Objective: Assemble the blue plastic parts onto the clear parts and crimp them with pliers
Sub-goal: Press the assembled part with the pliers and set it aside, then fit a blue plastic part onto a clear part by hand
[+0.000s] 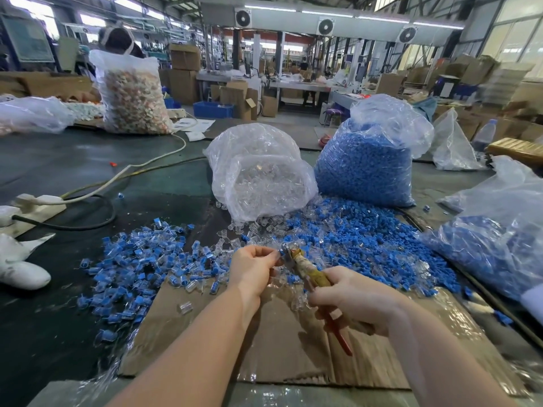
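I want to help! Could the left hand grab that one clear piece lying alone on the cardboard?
Probably yes. The lone clear piece lies uncovered on the cardboard, close to the left hand, but that hand is pinching a part at the pliers and must release it first.

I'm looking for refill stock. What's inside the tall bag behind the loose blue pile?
The tall bag is packed with small blue plastic parts, visible through its clear film. Its core and bottom are hidden.

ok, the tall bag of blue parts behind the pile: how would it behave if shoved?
The bag of blue parts is bulging full, so probably heavy and slow to slide. Its thin, crinkled film would likely give and slump rather than tip; an open top could spill.
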